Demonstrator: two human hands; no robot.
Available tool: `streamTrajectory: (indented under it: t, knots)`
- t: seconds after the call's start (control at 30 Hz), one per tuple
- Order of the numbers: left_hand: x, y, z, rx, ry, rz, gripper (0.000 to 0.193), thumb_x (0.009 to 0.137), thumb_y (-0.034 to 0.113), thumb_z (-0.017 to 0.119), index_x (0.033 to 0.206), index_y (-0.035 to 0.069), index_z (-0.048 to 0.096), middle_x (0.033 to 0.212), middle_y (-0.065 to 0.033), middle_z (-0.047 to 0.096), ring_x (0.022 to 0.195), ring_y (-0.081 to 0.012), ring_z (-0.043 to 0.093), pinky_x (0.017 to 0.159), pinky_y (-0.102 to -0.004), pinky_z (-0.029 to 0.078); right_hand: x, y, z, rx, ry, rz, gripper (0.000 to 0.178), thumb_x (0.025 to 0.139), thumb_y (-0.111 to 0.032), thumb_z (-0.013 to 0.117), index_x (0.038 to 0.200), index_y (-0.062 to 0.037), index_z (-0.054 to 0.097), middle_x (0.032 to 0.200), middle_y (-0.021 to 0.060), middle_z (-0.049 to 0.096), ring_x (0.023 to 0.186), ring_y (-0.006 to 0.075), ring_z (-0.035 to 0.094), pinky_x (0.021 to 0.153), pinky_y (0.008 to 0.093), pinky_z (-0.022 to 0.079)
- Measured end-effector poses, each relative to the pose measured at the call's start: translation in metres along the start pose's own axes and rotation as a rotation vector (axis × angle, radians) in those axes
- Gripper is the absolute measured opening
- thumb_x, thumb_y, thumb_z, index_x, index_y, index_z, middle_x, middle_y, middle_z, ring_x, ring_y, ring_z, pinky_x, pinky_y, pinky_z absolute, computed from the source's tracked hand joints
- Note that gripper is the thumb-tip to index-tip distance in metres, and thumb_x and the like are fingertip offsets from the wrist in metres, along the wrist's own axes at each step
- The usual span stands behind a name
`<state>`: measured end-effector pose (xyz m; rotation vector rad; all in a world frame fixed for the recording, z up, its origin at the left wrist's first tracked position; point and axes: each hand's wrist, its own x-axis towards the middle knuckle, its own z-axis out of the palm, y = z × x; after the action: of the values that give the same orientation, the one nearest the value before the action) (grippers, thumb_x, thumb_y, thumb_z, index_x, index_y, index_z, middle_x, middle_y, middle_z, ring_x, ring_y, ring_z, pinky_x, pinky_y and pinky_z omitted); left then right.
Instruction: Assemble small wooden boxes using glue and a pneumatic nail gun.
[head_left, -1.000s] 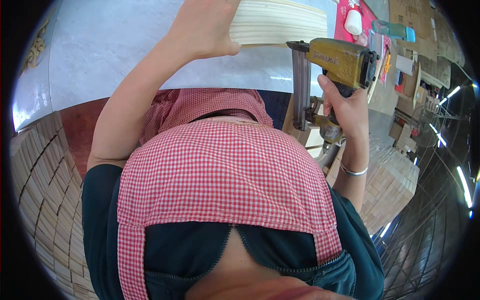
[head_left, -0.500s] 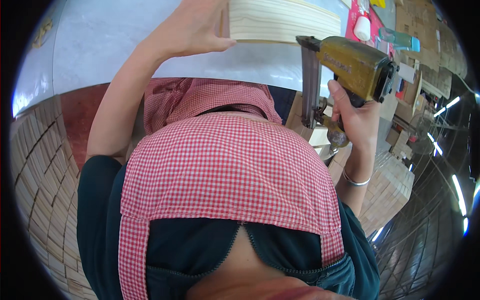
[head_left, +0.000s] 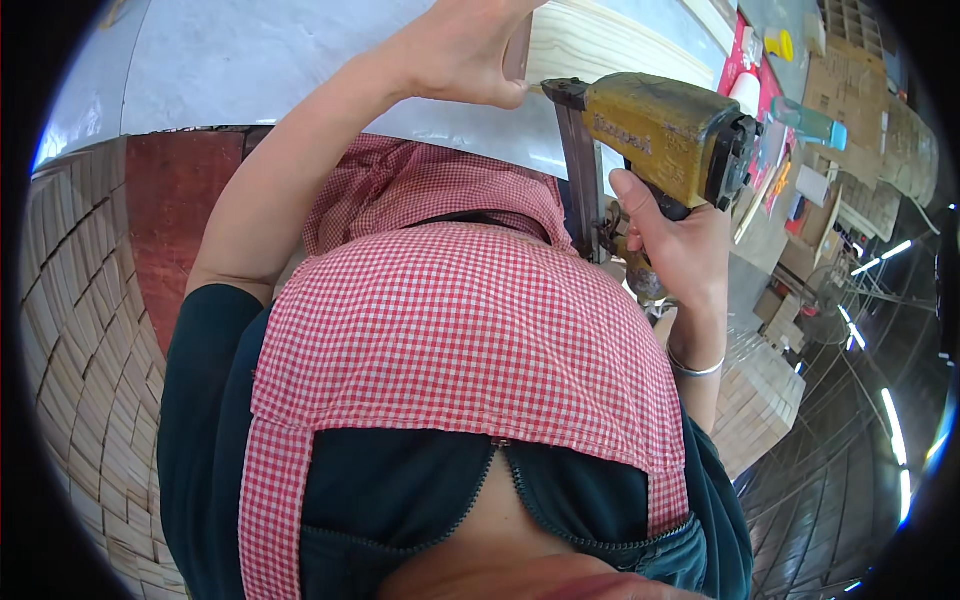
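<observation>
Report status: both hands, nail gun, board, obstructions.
Right hand gripping yellow nail gun. Left hand at left end of pale board, grip unclear. Gun nose by board's near corner; left thumb close beside it.

Nailer body (head_left: 650, 125) is coated yellow, scuffed & semi-matt; mag. rail (head_left: 583, 165) is made of dull dk metal, apprx. Board (head_left: 610, 50) is pale wood, smooth, grain clearly seen. Tabletop (head_left: 250, 70) is finished smooth & glossy. Apron (head_left: 470, 340) is made of matt checked cloth.

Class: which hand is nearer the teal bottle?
Right. The right hand, holding the nail gun, is below and left of the bottle in the picture; the left hand, near the wooden board, is farther left.
</observation>
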<state>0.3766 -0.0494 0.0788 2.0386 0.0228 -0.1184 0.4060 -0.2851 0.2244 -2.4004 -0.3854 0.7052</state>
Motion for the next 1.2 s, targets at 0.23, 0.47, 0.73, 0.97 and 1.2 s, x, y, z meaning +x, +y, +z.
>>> streamTrajectory:
  t: [0.23,0.47,0.73,0.97,1.2]
  knots:
    - [0.001,-0.004,-0.002,-0.116,-0.085,-0.006,0.094,0.063,0.017,0.077,0.146,0.002,0.037,0.134,-0.0257,0.044,0.119,-0.0413,0.048,0.104,-0.0464,0.045,-0.002,-0.003,0.005,0.027,0.023,0.042,0.029,0.089,-0.024,0.082,0.094,0.0023,0.07,0.062,0.0018,0.061,0.048,0.0092,0.054,0.046,0.0216,0.041]
    - [0.006,-0.026,0.017,-0.098,0.265,0.36,0.101,0.062,0.025,0.076,0.151,0.002,0.033,0.135,-0.0269,0.045,0.118,-0.0425,0.049,0.103,-0.048,0.044,0.011,-0.022,0.006,0.003,0.036,0.008,0.029,0.089,-0.025,0.082,0.094,0.0015,0.07,0.06,0.0013,0.06,0.046,0.0094,0.053,0.044,0.0211,0.04]
    - [0.007,-0.029,0.019,-0.057,0.311,0.367,0.105,0.062,0.029,0.075,0.153,0.001,0.03,0.135,-0.0274,0.045,0.118,-0.0427,0.049,0.104,-0.0484,0.042,0.03,-0.032,0.009,-0.03,0.01,0.01,0.028,0.087,-0.011,0.08,0.108,0.0041,0.069,0.076,0.0059,0.07,0.046,0.0086,0.051,0.042,0.0215,0.038]
    - [0.004,-0.028,0.018,-0.054,0.295,0.335,0.107,0.063,0.03,0.074,0.154,0.001,0.027,0.134,-0.0271,0.045,0.118,-0.0422,0.049,0.104,-0.0488,0.041,0.031,-0.044,0.007,-0.067,-0.008,0.072,0.03,0.087,-0.012,0.08,0.11,0.0044,0.069,0.08,0.0069,0.072,0.049,0.0097,0.054,0.043,0.0219,0.04]
    - [0.005,-0.038,0.021,0.052,0.382,0.419,0.108,0.069,0.032,0.074,0.156,-0.002,0.021,0.141,-0.0288,0.042,0.128,-0.0437,0.045,0.11,-0.0502,0.039,0.038,-0.049,0.005,-0.12,-0.04,-0.031,0.032,0.086,-0.012,0.081,0.111,0.004,0.069,0.085,0.0084,0.074,0.061,0.0146,0.065,0.051,0.0249,0.049]
